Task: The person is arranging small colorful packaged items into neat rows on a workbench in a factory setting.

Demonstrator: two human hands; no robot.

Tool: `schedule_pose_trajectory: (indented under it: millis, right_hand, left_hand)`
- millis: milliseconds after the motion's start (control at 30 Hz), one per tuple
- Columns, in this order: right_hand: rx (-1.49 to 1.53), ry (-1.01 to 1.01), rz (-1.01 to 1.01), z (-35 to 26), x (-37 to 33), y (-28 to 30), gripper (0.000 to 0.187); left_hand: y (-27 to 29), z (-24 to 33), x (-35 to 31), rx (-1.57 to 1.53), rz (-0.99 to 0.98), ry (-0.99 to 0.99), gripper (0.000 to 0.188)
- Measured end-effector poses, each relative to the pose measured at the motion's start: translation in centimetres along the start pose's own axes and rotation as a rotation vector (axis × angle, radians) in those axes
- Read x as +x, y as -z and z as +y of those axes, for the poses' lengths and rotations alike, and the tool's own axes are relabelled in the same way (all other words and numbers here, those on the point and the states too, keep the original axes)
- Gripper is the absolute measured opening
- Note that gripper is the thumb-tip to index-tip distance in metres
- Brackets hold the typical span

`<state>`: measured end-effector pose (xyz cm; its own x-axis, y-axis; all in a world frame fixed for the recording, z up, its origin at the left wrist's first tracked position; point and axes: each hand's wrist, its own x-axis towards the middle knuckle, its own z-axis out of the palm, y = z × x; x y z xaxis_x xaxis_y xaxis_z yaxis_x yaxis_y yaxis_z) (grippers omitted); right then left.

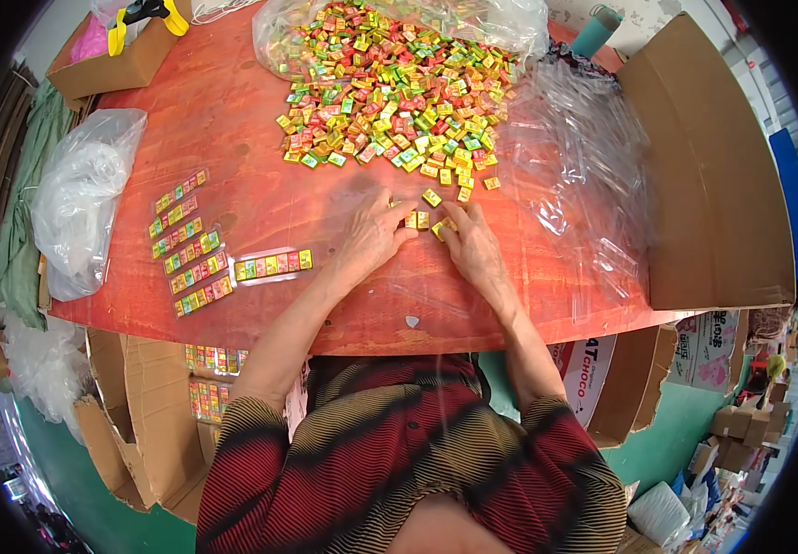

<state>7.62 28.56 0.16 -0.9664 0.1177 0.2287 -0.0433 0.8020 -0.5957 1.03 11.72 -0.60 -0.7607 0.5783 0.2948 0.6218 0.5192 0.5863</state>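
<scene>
My left hand (pixel 376 231) rests low over the red table, its thumb and fingers closed around the left end of a short row of tiny colourful boxes (pixel 423 221). Across from it, my right hand (pixel 474 247) pinches a small yellow box (pixel 439 229) at the row's right end. One loose yellow box (pixel 431 198) lies just beyond my fingertips. Farther back spreads a large heap of the same boxes (pixel 399 102), red, yellow, green and orange. To the left, a filled row of boxes (pixel 273 265) lies in a clear plastic sleeve or tray.
Several finished-looking rows (pixel 186 242) line the table's left side. A clear plastic bag (pixel 85 203) sits at the left edge. Transparent sleeves (pixel 583 175) pile up at the right, beside a tall cardboard box (pixel 717 175). An open carton (pixel 163 406) stands below the table (pixel 343 332).
</scene>
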Motion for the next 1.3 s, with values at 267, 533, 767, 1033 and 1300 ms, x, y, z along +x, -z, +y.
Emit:
schedule_pose_trajectory:
  millis: [267,533,767,1033,1300]
  right_hand:
    - [-0.099,0.033,-0.086,-0.4,0.6,-0.6,0.032]
    - [-0.017,0.072,-0.085,-0.1,0.6,-0.2,0.033]
    - [-0.09,0.001,-0.198,-0.1,0.6,-0.3,0.035]
    - [-0.003,0.011,-0.272,-0.4,0.6,0.9,0.037]
    - [0.011,0.01,-0.257,-0.1,0.5,0.6,0.036]
  left_hand:
    - [-0.2,-0.4,0.2,0.0,-0.006,-0.007,0.034]
    - [0.0,0.1,0.6,0.021,-0.003,-0.003,0.038]
    - [-0.1,-0.6,0.3,0.026,-0.029,-0.067,0.042]
    - [1.5,-1.2,-0.4,-0.029,-0.132,0.078,0.043]
    - [1.4,-1.5,-0.6,-0.064,-0.148,0.089,0.036]
